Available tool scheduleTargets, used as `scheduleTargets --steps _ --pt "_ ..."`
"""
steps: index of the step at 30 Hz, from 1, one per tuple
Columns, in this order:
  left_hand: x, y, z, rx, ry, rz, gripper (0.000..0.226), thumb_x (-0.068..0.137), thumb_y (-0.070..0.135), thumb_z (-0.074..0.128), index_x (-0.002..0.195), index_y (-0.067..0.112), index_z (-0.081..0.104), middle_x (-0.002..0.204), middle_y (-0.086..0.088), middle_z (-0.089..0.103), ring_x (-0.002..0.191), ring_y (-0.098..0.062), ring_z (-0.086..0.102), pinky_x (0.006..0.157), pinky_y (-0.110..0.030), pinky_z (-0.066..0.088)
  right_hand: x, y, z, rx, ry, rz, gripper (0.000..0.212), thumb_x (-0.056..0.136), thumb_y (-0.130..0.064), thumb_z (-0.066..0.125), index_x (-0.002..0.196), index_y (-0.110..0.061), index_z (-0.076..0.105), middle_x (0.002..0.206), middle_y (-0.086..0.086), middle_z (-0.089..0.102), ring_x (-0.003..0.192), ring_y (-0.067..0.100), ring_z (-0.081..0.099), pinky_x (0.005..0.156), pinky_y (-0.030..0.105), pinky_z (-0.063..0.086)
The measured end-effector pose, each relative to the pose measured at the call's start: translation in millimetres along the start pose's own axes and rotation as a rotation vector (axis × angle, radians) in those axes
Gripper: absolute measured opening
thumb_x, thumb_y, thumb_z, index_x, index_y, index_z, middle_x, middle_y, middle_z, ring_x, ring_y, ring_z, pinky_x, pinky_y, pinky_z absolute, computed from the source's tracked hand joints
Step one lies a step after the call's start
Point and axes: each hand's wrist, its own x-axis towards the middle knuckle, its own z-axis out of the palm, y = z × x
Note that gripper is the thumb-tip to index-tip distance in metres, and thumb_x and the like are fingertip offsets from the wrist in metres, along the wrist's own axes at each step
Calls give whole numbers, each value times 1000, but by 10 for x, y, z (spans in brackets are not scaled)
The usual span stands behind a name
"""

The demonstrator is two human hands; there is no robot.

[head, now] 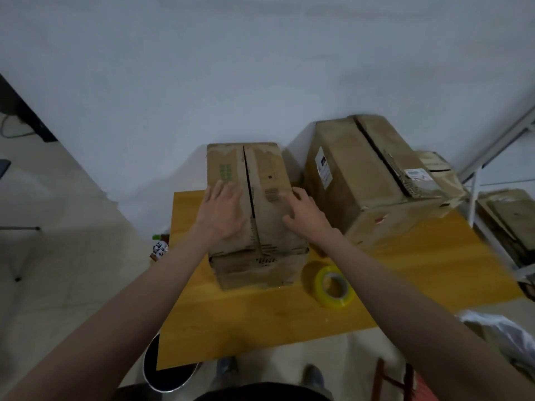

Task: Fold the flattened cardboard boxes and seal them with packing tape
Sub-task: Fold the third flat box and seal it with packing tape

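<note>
Both hands — left hand (221,209) and right hand (304,214), fingers spread flat — are pressing down the flaps of a cardboard box (254,198) standing on a wooden table (260,314); its contents are hidden. A tape roll (333,286) is lying beside it — a larger box (370,180) sitting behind.

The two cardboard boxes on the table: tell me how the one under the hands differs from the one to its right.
The near box is smaller and narrower; the far box is bulkier. The near box has the left hand and right hand resting on its top flaps; nothing touches the far box. The far box carries white labels; the near box shows only printed marks. Both are brown, worn, with an open seam between closed flaps.
</note>
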Motion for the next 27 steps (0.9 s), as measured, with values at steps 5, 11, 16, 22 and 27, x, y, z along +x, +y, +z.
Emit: scheduleTargets --steps 5,11,16,22,27 --pt "-222 533 24 -23 83 -40 65 97 44 50 154 26 27 159 -6 28 151 -27 17 125 -46 10 -226 268 -199 -5 16 -67 58 96 -22 54 148 -35 32 160 3 20 142 32 30 98 49 50" --pt "-567 1349 233 -78 135 -82 59 94 32 56 148 22 34 153 -4 36 144 -26 28 121 -44 20 -689 818 -222 -43 0 -109 59 95 -20 57 150 -28 34 159 5 25 138 33 35 106 47 43" --pt "-753 1952 416 -138 172 -89 51 94 28 54 143 18 42 149 -5 40 140 -25 35 117 -41 27 -987 1291 -168 30 -31 -116 61 91 -14 61 148 -21 38 149 7 35 130 30 46 105 46 41" --pt "-855 2365 666 -150 116 -60 46 92 24 55 137 16 48 142 -4 44 136 -24 36 111 -39 33 -1254 1688 17 -10 -93 -58 61 93 -19 62 148 -24 35 148 4 39 136 30 40 107 47 41" --pt "-883 2511 941 -81 99 -2 45 93 21 51 136 9 53 144 -10 45 142 -29 30 114 -41 29 -1414 1928 284 -24 -167 -8 59 93 -14 59 148 -19 37 147 6 42 133 32 40 104 45 41"
